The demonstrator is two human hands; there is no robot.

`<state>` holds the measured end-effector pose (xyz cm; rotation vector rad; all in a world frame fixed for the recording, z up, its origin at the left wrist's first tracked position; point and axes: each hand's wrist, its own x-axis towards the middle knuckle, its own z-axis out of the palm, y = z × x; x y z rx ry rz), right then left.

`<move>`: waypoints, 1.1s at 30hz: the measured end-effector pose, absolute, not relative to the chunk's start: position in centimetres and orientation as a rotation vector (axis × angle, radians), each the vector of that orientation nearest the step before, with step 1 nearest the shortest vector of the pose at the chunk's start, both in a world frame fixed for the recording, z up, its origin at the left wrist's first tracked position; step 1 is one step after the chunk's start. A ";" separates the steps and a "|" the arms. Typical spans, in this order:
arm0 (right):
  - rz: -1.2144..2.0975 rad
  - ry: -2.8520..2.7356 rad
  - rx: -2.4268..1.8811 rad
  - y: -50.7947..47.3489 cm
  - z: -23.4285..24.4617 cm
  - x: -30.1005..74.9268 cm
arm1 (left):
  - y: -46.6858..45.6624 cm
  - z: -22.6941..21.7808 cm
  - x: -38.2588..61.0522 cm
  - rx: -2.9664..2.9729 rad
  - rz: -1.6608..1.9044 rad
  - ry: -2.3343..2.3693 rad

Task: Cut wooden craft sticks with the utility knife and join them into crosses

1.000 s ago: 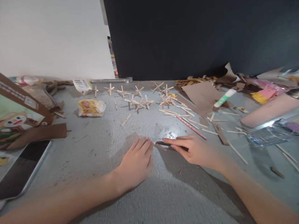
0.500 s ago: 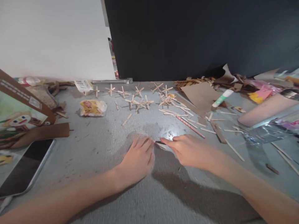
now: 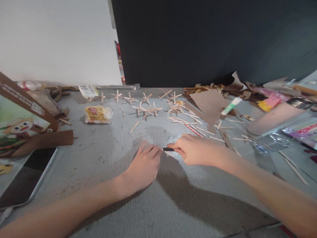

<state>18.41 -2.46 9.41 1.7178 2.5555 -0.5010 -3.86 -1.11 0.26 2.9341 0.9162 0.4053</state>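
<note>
Near the middle of the tabletop my left hand (image 3: 146, 165) is closed, fingertips pressed down on a flat wooden craft stick (image 3: 169, 153), whose pale end shows between my hands. My right hand (image 3: 192, 149) grips a slim dark craft knife (image 3: 168, 149), its tip close to my left fingertips at the stick. The part of the stick under my left fingers is hidden. Beyond my hands stand several star shapes of crossed sticks (image 3: 148, 111). A loose pile of craft sticks (image 3: 177, 119) lies in front of my right hand, beside a red striped stick (image 3: 193, 130).
A phone (image 3: 28, 177) and a printed carton (image 3: 23, 122) are at left, a wrapped snack (image 3: 97, 115) farther in. On the right lie a glue stick (image 3: 231, 106), brown cardboard (image 3: 208, 102), a pink tumbler (image 3: 274, 117) and a clear plastic bottle (image 3: 272, 140). A dark panel (image 3: 210, 39) rises behind.
My right hand has shifted slightly up and left, with the knife lying flatter towards the left fingertips. My left hand has moved a little left. The view has turned slightly right.
</note>
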 end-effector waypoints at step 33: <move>-2.315 1.317 2.153 -1.3 6.5 21.5 | -0.2 1.2 -3.8 3.272 0.161 0.766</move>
